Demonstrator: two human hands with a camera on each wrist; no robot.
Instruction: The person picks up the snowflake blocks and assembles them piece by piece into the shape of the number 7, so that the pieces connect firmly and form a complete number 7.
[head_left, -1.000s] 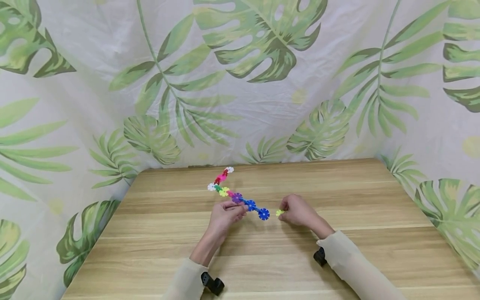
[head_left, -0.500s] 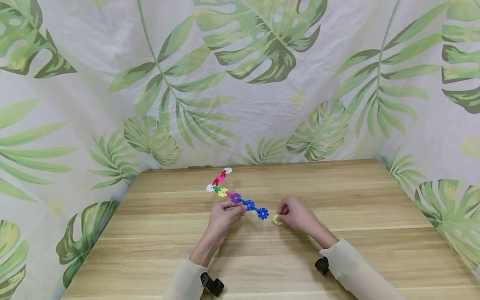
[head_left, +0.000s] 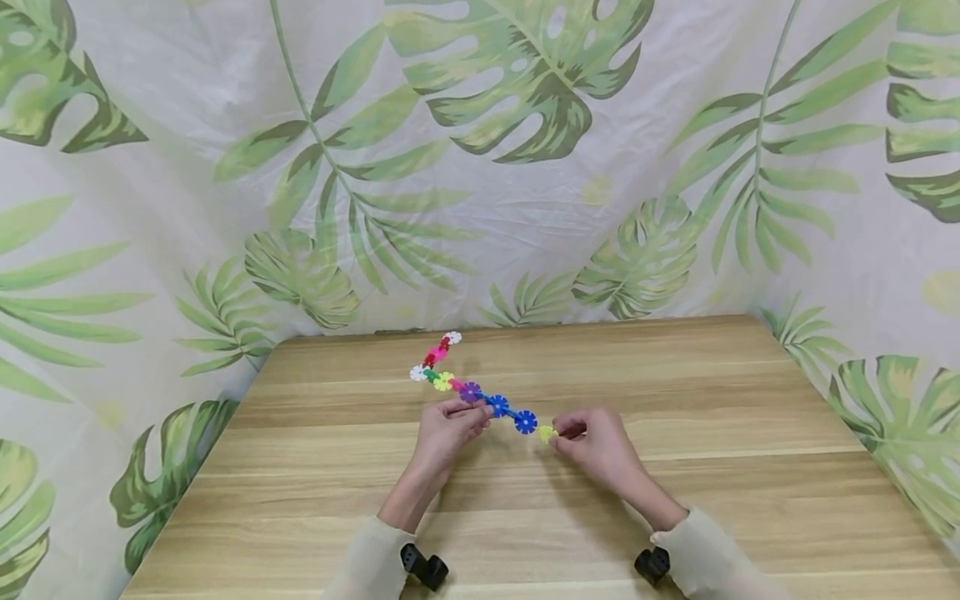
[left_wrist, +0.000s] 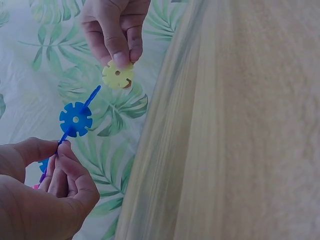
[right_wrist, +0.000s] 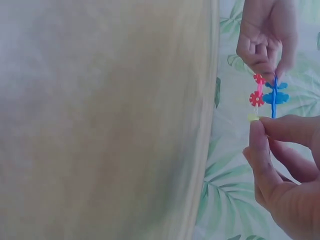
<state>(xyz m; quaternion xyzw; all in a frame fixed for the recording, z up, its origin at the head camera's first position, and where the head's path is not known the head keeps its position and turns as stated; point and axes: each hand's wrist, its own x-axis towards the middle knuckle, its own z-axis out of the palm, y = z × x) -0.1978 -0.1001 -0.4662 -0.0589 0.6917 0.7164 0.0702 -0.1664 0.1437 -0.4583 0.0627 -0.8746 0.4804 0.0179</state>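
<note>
My left hand (head_left: pixel 444 435) pinches a chain of notched plastic snowflake discs (head_left: pixel 526 422) by its blue section. From there the chain runs back and left through purple, pink, yellow and green discs to a white one, then bends toward a far white end. Between thumb and fingers of my right hand (head_left: pixel 600 448) is a single yellow snowflake disc (left_wrist: pixel 118 76). It sits just right of the chain's blue end, and a small gap separates them in the left wrist view. In the right wrist view, the fingertips mostly cover this yellow disc (right_wrist: pixel 253 118).
Both hands are above a wood-grain table (head_left: pixel 480 533). A leaf-printed cloth (head_left: pixel 480 208) hangs behind its far edge. Black wrist cameras (head_left: pixel 424 568) sit at both sleeve cuffs.
My right hand has come slightly left and lower, turning the yellow disc and bringing it nearer the chain's blue end. The left hand and chain have barely shifted.
</note>
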